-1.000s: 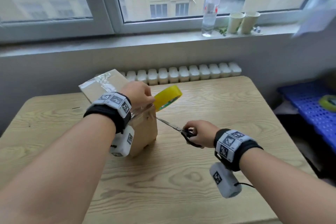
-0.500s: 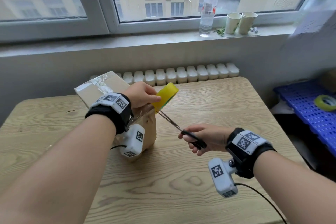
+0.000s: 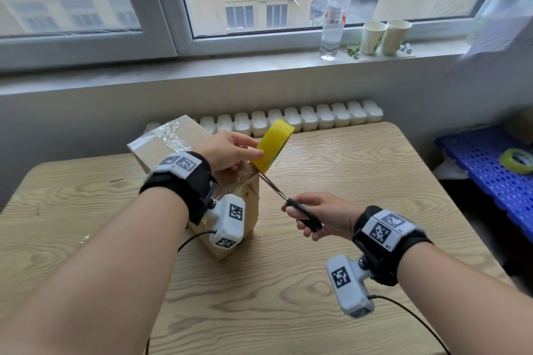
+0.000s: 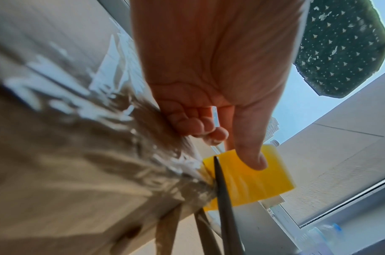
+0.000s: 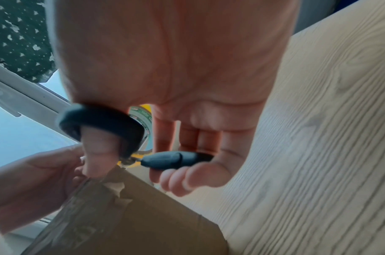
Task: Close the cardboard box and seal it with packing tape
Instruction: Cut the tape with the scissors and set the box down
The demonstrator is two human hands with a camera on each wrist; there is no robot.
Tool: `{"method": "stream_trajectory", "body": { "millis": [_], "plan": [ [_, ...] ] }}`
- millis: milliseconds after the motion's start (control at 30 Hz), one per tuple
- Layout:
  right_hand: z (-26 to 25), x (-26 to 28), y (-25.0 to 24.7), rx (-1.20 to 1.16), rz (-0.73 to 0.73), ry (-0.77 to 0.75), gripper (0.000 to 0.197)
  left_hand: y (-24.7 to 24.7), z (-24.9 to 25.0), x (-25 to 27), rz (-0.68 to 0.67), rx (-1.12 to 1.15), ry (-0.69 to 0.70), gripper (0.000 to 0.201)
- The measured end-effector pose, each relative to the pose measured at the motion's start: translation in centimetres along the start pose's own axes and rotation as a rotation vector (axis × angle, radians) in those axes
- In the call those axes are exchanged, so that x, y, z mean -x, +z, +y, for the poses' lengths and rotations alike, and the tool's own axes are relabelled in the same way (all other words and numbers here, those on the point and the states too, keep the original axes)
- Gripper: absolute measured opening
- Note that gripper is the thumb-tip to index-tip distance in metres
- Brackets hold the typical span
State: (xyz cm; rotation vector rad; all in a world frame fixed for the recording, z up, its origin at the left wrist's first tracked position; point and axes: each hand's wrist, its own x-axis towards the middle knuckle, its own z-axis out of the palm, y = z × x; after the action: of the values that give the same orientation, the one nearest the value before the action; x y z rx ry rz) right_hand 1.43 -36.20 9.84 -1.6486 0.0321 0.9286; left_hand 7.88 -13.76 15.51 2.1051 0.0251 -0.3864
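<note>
A closed cardboard box (image 3: pixel 161 150) lies on the wooden table (image 3: pixel 331 181), with clear tape along its top and over its near right corner (image 4: pixel 156 174). My left hand (image 3: pixel 227 150) rests on that corner and pinches a yellow roll of packing tape (image 3: pixel 274 145) held just off the box; its thumb (image 4: pixel 251 155) lies on the roll (image 4: pixel 252 179). My right hand (image 3: pixel 320 216) grips black-handled scissors (image 3: pixel 302 212), thumb through one loop (image 5: pixel 100 120). The blades (image 4: pixel 222 198) are parted and their tips reach the tape between box and roll.
A row of small white bottles (image 3: pixel 302 118) lines the table's far edge. On the windowsill stand a plastic bottle (image 3: pixel 334 14) and two paper cups (image 3: pixel 386 36). A blue crate (image 3: pixel 490 170) at the right carries another tape roll (image 3: pixel 517 160).
My right hand has risen off the table and carried the scissors up to the tape by the roll, with the handles spread. My left hand has lifted the roll slightly.
</note>
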Motion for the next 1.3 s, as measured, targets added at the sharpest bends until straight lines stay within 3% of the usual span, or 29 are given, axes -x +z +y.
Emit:
{"method": "stream_trajectory", "body": {
  "millis": [333, 1100, 1300],
  "plan": [
    [0.2, 0.8, 0.0, -0.021, -0.006, -0.019, 0.025, -0.3, -0.5, -0.1, -0.044, 0.083, 0.022, 0.017],
    [-4.5, 2.7, -0.5, 0.251, 0.016, 0.021, 0.021, -0.4, -1.1, -0.4, -0.094, 0.185, -0.010, 0.019],
    [-3.8, 3.1, -0.9, 0.282, 0.041, 0.018, 0.016, -0.6, -1.4, -0.2, -0.094, 0.461, -0.074, 0.029]
  ]
}}
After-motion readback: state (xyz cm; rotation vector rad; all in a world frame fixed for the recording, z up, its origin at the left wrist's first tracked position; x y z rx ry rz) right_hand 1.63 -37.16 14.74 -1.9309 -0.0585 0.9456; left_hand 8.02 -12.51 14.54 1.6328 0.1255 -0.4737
